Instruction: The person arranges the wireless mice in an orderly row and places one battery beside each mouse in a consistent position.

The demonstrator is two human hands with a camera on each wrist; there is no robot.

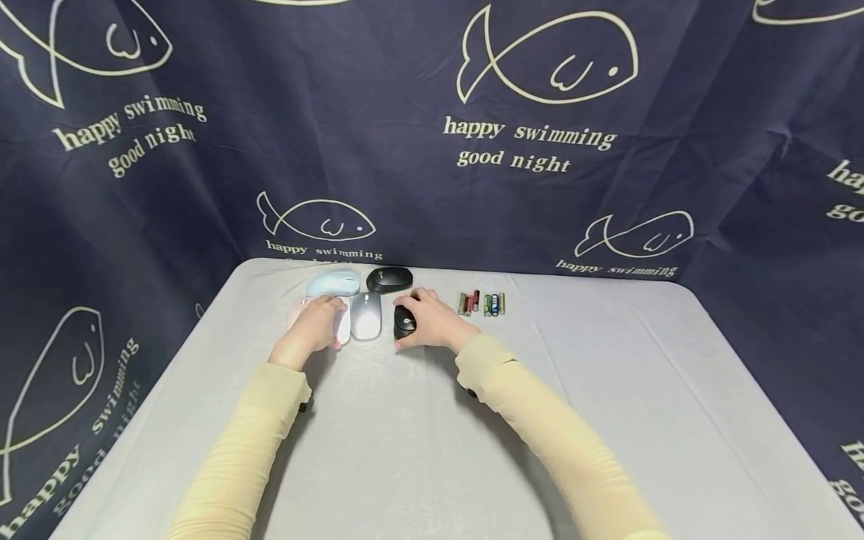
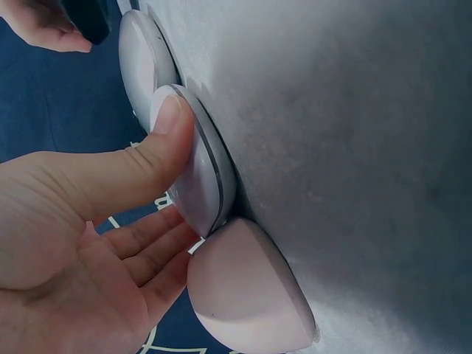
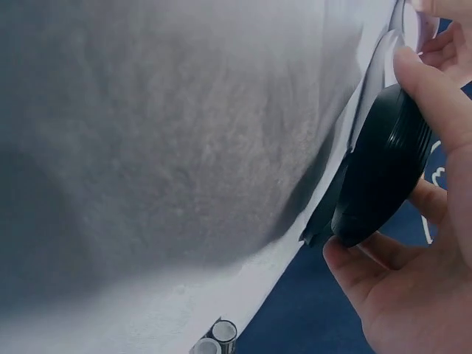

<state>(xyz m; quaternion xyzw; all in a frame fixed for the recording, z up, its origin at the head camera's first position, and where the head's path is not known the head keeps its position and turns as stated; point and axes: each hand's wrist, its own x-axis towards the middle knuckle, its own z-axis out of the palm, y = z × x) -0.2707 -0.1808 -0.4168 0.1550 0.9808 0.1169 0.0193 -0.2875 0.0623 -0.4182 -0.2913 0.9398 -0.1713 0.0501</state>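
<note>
My left hand [image 1: 312, 328] holds a white computer mouse [image 2: 203, 173] between thumb and fingers, on the tabletop. A pink mouse [image 2: 243, 291] touches it on one side, and a grey mouse [image 1: 367, 319] lies to its right. In the head view my left hand covers most of the pink mouse. My right hand [image 1: 435, 322] grips a black mouse [image 3: 387, 166] by its two ends, thumb at one and fingers at the other. The right wrist view shows this mouse tilted and raised off the table, right of the grey one.
Behind the hands lie a light blue mouse [image 1: 334, 283] and another black mouse [image 1: 389, 280]. Two small groups of batteries, one partly red [image 1: 469, 303] and one green and blue [image 1: 495, 304], lie to the right. A dark fish-print curtain [image 1: 418, 187] hangs behind the white table [image 1: 418, 442].
</note>
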